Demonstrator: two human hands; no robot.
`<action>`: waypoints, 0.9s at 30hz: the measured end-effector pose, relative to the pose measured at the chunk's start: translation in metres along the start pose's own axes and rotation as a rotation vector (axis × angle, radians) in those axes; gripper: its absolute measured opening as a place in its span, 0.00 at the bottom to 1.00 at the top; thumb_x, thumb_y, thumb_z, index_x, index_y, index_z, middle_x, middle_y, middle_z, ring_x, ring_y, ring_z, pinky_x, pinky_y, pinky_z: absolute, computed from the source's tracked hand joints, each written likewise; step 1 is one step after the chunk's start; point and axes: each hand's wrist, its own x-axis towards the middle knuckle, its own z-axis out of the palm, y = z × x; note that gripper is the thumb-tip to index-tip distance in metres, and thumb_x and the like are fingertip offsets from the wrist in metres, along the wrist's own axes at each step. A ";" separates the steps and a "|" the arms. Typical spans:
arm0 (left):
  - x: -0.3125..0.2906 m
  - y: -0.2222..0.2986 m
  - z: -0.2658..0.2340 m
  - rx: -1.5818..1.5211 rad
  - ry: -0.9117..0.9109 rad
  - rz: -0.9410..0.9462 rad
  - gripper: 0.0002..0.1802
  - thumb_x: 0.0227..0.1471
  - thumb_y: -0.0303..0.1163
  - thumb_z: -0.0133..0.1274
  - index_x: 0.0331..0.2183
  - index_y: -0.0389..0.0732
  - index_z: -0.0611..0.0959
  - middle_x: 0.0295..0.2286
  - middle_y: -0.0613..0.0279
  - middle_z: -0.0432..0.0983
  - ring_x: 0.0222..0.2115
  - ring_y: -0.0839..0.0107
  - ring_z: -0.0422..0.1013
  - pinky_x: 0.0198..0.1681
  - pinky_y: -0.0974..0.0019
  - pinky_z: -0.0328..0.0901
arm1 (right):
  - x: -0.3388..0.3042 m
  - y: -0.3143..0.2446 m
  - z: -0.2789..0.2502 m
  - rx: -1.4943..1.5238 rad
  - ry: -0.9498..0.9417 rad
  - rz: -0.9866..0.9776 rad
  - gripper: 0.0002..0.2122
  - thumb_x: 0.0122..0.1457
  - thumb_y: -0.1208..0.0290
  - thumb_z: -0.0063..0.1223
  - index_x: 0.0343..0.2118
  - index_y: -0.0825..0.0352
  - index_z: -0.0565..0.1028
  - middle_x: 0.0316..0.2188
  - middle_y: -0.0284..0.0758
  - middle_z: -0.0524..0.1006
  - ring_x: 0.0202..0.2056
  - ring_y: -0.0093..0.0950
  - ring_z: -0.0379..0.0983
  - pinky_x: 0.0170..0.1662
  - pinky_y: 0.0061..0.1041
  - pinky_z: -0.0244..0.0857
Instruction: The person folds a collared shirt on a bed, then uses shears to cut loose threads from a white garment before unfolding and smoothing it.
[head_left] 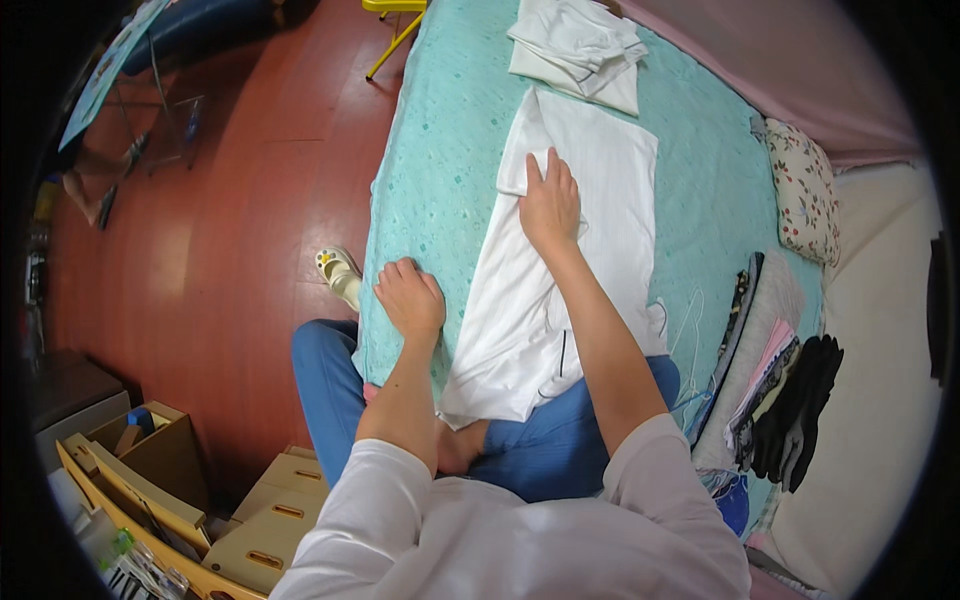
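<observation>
A white shirt-like garment (610, 200), partly folded over along its left side, lies stretched out on the bed in front of me. Its near end reaches my crossed legs and has wrinkles and a thin dark line. My right hand (552, 205) rests on the folded upper left part, fingers extended and palm down. To the left of the cloth, my left hand (408, 300) leans on the bed's edge with its fingers loosely bent, holding nothing that I can see.
Folded white clothes (580, 50) are stacked at the far end of the teal bed sheet (450, 130). Rolled garments (745, 370) and black gloves (795, 410) lie to the right, below a patterned pillow (803, 190). Cardboard boxes (275, 510) stand at lower left.
</observation>
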 end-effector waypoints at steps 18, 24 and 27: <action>0.005 -0.008 0.013 0.039 -0.053 -0.048 0.08 0.45 0.29 0.45 0.31 0.39 0.73 0.29 0.54 0.66 0.34 0.55 0.62 0.39 0.54 0.54 | 0.132 0.079 0.029 2.133 -0.335 0.931 0.22 0.68 0.63 0.33 0.58 0.73 0.61 0.57 0.45 0.66 0.59 0.40 0.61 0.63 0.39 0.52; 0.005 -0.007 0.013 0.051 -0.048 -0.039 0.08 0.45 0.29 0.45 0.32 0.39 0.72 0.29 0.55 0.66 0.34 0.56 0.62 0.39 0.54 0.54 | 0.168 0.086 0.017 2.242 -0.541 0.725 0.21 0.67 0.62 0.38 0.56 0.74 0.63 0.55 0.45 0.68 0.56 0.40 0.65 0.61 0.39 0.56; 0.005 -0.006 0.013 0.049 -0.083 -0.047 0.09 0.45 0.29 0.45 0.32 0.40 0.72 0.30 0.55 0.66 0.34 0.55 0.62 0.39 0.54 0.54 | 0.145 0.088 0.046 1.963 -0.371 0.933 0.20 0.65 0.66 0.43 0.55 0.75 0.62 0.54 0.45 0.68 0.55 0.39 0.66 0.59 0.38 0.60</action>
